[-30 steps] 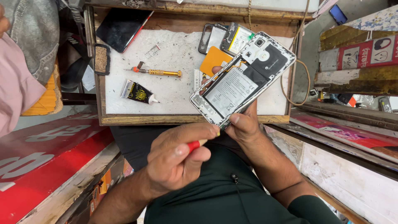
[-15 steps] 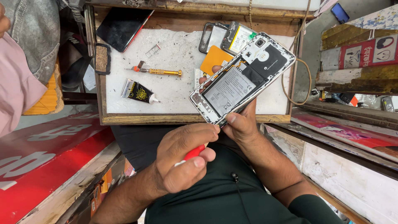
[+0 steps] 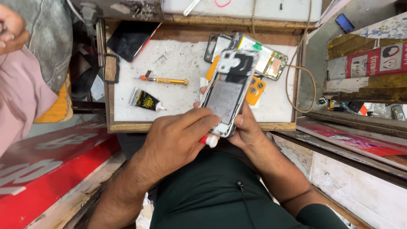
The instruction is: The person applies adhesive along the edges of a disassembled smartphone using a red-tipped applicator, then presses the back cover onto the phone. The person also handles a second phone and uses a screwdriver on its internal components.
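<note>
My right hand (image 3: pixel 247 132) grips the lower end of an opened phone (image 3: pixel 228 89) with its back off, so the battery and dark inner cover show. It is held nearly upright above the near edge of the white work tray (image 3: pixel 182 63). My left hand (image 3: pixel 174 140) is closed around a small red and white tool (image 3: pixel 209 140). The fingers of that hand rest against the phone's lower left edge. The tool's working tip is hidden behind my fingers.
On the tray lie a yellow screwdriver (image 3: pixel 167 79), a black glue tube (image 3: pixel 146 101), a dark phone screen (image 3: pixel 131 38), an orange case (image 3: pixel 255 90) and another opened phone frame (image 3: pixel 268 60). A cable (image 3: pixel 303 85) loops at the right. Another person's hand (image 3: pixel 12 27) is at top left.
The phone has turned from a slant to nearly upright and shifted left. My left hand rose from my lap to the phone's lower edge with the red tool.
</note>
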Demonstrator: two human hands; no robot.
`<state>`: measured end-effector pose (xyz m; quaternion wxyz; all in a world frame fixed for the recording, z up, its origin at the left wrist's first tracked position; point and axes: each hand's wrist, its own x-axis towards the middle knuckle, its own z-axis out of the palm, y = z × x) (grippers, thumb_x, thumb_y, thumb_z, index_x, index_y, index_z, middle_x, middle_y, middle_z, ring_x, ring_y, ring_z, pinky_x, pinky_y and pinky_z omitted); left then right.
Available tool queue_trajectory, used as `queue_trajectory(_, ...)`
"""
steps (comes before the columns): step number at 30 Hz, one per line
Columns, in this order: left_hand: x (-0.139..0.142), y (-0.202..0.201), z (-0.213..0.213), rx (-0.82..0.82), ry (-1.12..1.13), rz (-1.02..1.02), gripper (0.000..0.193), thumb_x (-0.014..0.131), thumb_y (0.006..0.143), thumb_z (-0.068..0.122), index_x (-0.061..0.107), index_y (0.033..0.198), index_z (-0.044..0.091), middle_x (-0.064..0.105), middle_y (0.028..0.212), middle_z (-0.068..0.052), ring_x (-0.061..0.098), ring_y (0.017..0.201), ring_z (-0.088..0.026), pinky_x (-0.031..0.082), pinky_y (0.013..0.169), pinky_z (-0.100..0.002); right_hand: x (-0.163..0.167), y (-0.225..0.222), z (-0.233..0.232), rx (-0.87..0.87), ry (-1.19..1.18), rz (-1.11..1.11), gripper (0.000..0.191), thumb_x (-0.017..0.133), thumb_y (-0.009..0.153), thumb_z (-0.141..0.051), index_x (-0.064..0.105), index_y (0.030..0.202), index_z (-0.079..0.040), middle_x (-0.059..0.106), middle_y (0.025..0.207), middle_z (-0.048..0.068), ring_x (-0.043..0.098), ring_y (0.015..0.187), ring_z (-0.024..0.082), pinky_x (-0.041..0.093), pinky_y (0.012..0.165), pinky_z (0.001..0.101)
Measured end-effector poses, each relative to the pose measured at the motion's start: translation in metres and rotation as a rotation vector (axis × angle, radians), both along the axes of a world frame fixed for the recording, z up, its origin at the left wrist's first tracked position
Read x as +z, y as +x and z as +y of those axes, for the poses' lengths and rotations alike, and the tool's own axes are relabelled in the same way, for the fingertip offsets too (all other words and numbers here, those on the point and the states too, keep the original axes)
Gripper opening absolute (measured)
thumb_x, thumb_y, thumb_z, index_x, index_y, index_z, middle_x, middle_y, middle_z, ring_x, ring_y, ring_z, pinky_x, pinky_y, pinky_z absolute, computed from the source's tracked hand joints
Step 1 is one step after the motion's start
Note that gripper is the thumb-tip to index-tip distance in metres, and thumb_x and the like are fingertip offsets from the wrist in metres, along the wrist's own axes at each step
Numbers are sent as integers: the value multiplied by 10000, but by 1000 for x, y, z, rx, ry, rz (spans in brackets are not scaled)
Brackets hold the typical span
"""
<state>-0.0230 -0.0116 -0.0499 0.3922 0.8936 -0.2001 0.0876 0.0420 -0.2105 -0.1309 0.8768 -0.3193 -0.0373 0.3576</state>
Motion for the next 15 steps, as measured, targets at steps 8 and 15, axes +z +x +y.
queue_trajectory(8,-5,-2,-14,12,41,-10,349,801,873,174,652,1154,33,713,1129,-89,708,709,-239,569,605,-358,-19,-6,-11,88,46,83,1109,940,753,-400,282,1571,-41,473,1503,236,532,1358,407,504,1129,554)
queue_trajectory(15,-22,-7,-23,59,115,-171,321,755,918,191,652,1164,13,721,1140,-121,711,727,-214,566,605,-343,-26,-9,-13,60,74,97,1113,940,763,-405,288,1573,-7,475,1500,238,525,1367,380,508,1138,539)
